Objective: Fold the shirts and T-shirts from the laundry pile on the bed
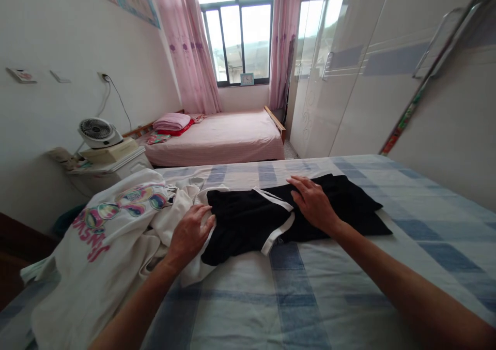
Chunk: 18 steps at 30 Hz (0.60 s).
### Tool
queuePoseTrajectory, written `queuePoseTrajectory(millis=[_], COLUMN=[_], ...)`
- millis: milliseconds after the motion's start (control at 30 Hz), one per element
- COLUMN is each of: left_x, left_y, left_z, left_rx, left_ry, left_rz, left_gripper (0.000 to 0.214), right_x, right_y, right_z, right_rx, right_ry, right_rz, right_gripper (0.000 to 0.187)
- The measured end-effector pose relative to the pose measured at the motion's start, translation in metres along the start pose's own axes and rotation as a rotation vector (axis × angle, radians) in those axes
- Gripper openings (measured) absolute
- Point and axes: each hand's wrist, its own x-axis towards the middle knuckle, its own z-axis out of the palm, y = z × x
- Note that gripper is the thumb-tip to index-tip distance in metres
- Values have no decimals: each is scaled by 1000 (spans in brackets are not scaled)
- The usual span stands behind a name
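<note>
A pair of black shorts with white trim (pixel 244 223) lies spread on the checked bedsheet, its waist end to the left. My left hand (pixel 191 231) rests at that left edge, fingers and thumb slightly apart and touching the cloth. Beyond the white-trimmed hems, more black clothing (pixel 349 205) lies flat to the right. Over it my right hand (pixel 312 202) is laid palm down with fingers stretched out, near the trim. A white printed shirt (pixel 127 236) lies rumpled on the left, partly behind my left forearm.
The blue-and-white checked bed (pixel 437 236) fills the foreground. Past it stands a second bed with a pink sheet (pixel 236 138) under the window. A small fan (pixel 99 132) sits on a cabinet at left. White wardrobe doors (pixel 356 81) line the right side.
</note>
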Motion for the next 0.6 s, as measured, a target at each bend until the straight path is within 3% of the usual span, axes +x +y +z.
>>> queuePoseTrajectory(millis=[67, 167, 233, 367, 500, 600], left_x=[-13, -29, -35, -36, -29, -26], left_y=[0, 0, 0, -2, -3, 2], left_z=[-12, -21, -22, -17, -15, -17], left_rx=[-5, 56, 126, 156, -53, -451], left_ry=[-55, -174, -169, -91, -88, -138], left_rz=[-112, -212, -242, -310, -481, -670], left_gripper=[37, 35, 33, 31, 33, 40], right_x=[-13, -30, -36, -37, -37, -37], right_y=[-5, -11, -10, -4, -3, -5], right_z=[2, 19, 33, 45, 43, 41], right_rx=[17, 44, 58, 75, 85, 88], right_ry=[-9, -181, -262, -238, -223, -239], right_rz=[-118, -205, -197, -197, -197, -188], right_gripper=[45, 48, 48, 47, 47, 47])
